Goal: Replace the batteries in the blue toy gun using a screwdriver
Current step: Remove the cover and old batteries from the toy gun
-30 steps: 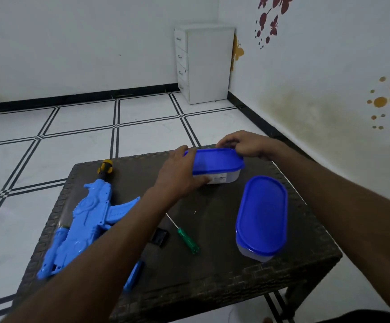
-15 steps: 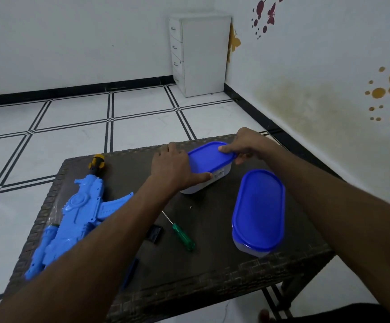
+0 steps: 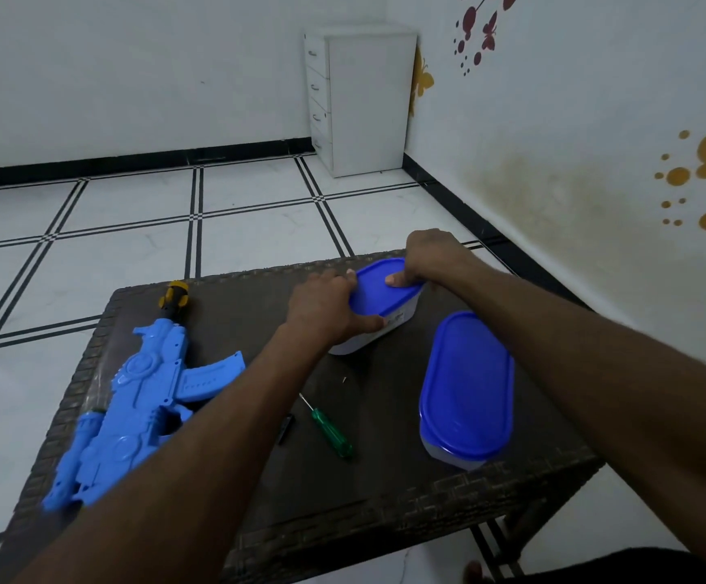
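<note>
Both hands clamp one lidded box (image 3: 378,307) at the bench's (image 3: 233,297) far edge: my left hand (image 3: 329,307) grips its near side, my right hand (image 3: 429,257) presses the lid. Left of that box lies the blue toy gun (image 3: 140,398); the screwdriver (image 3: 327,427) and a tiny loose screw (image 3: 344,378) lie nearer me. Yanking the lid could, I judge, jolt the box and scatter that screw.

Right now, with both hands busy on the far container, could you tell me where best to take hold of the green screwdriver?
Grip the green handle, from above, fingers across its width. The screwdriver lies flat on the table, its thin shaft pointing away toward the far left. The handle is the thicker part and has bare table on both sides, so probably nothing blocks a pinch.
</note>
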A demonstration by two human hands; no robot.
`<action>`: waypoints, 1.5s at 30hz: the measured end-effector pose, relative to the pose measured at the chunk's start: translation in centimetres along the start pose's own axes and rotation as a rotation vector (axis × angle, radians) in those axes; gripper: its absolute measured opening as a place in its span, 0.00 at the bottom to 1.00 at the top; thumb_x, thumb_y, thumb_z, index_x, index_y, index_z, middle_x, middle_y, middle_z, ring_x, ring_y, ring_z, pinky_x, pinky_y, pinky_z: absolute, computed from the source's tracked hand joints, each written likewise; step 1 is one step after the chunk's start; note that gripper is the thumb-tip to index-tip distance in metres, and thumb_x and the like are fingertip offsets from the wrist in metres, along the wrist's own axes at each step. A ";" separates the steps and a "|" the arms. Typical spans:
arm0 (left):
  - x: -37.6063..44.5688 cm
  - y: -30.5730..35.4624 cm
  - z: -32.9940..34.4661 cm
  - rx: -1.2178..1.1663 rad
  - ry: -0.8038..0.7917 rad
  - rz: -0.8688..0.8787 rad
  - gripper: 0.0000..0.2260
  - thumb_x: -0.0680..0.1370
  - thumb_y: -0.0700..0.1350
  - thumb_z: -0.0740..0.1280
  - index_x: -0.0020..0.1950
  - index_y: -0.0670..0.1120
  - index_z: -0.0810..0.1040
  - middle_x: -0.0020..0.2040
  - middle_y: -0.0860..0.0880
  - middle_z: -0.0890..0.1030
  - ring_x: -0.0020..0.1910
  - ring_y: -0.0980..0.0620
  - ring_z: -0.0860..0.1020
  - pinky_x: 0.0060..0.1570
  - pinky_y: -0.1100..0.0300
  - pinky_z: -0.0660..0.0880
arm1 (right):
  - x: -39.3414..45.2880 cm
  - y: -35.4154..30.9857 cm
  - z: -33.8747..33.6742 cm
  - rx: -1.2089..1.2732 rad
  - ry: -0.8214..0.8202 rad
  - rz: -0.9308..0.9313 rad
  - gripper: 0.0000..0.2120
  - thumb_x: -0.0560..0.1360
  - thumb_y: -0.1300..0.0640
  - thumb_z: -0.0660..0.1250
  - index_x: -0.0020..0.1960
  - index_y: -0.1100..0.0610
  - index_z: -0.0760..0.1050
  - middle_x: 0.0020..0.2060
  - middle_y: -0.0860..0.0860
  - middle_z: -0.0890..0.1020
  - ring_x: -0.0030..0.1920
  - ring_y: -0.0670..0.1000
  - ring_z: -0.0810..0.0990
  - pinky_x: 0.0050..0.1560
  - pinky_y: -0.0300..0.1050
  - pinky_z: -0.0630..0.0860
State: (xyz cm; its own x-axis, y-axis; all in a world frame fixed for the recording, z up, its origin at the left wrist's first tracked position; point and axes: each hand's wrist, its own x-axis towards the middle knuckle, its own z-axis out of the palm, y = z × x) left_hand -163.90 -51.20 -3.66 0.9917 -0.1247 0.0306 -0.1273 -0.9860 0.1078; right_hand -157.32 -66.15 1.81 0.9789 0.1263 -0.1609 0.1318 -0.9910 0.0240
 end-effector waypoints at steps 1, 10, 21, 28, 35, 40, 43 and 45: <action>0.0 0.0 0.0 -0.003 0.003 0.002 0.41 0.71 0.69 0.65 0.76 0.46 0.64 0.69 0.44 0.72 0.66 0.44 0.70 0.61 0.50 0.72 | 0.1 0.2 -0.2 0.032 0.020 0.002 0.25 0.72 0.38 0.71 0.46 0.60 0.72 0.48 0.56 0.80 0.45 0.55 0.75 0.45 0.45 0.70; -0.9 0.6 0.6 0.197 0.051 0.067 0.40 0.79 0.67 0.51 0.79 0.40 0.51 0.72 0.37 0.65 0.67 0.39 0.70 0.61 0.47 0.71 | -0.5 2.6 1.1 0.673 0.024 0.123 0.23 0.65 0.46 0.80 0.44 0.61 0.74 0.29 0.54 0.82 0.28 0.49 0.83 0.30 0.39 0.75; -0.7 -2.3 -2.7 -0.570 0.186 0.032 0.23 0.83 0.58 0.50 0.47 0.43 0.76 0.37 0.47 0.76 0.37 0.46 0.74 0.37 0.55 0.67 | -2.9 2.3 0.6 0.774 0.039 0.045 0.35 0.79 0.33 0.48 0.46 0.60 0.80 0.41 0.55 0.85 0.37 0.58 0.86 0.50 0.52 0.82; -0.1 -5.9 -3.5 -0.926 0.221 -0.351 0.17 0.85 0.50 0.52 0.46 0.41 0.73 0.39 0.43 0.74 0.36 0.49 0.72 0.34 0.57 0.68 | -4.4 2.1 2.2 0.159 -0.099 -0.352 0.15 0.70 0.49 0.76 0.56 0.50 0.79 0.56 0.48 0.78 0.55 0.50 0.76 0.53 0.44 0.72; 1.0 -6.8 -0.7 -0.998 -0.010 -0.519 0.09 0.81 0.39 0.56 0.43 0.45 0.70 0.39 0.42 0.70 0.38 0.47 0.69 0.37 0.54 0.65 | -2.9 5.4 2.3 0.305 0.069 -0.354 0.07 0.68 0.55 0.79 0.45 0.52 0.85 0.41 0.44 0.82 0.45 0.41 0.78 0.41 0.34 0.69; 1.6 -4.6 1.0 -1.039 -0.125 -0.464 0.13 0.82 0.39 0.57 0.39 0.42 0.73 0.35 0.42 0.72 0.34 0.48 0.71 0.34 0.57 0.66 | -2.9 7.2 1.8 0.451 0.145 -0.369 0.06 0.68 0.58 0.78 0.45 0.52 0.86 0.38 0.46 0.84 0.39 0.44 0.81 0.42 0.40 0.76; 1.9 -2.6 1.0 -1.210 -0.158 -0.434 0.24 0.82 0.60 0.53 0.48 0.42 0.77 0.41 0.43 0.78 0.39 0.48 0.77 0.40 0.58 0.72 | -2.7 7.1 1.9 0.471 0.145 -0.384 0.07 0.68 0.58 0.78 0.45 0.52 0.86 0.41 0.48 0.85 0.44 0.49 0.83 0.49 0.47 0.79; 2.2 -2.0 1.2 -1.256 -0.162 -0.406 0.34 0.76 0.72 0.44 0.47 0.45 0.74 0.43 0.43 0.75 0.44 0.49 0.75 0.44 0.57 0.71 | -2.5 6.8 2.2 0.468 0.122 -0.398 0.07 0.68 0.58 0.78 0.45 0.52 0.86 0.43 0.49 0.86 0.48 0.50 0.83 0.52 0.49 0.79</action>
State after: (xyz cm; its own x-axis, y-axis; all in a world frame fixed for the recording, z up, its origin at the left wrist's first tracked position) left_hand -161.49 -49.66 -5.01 0.9423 0.0541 -0.3305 0.3345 -0.1961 0.9218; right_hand -159.24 -73.28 0.17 0.8834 0.4663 0.0461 0.4345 -0.7783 -0.4534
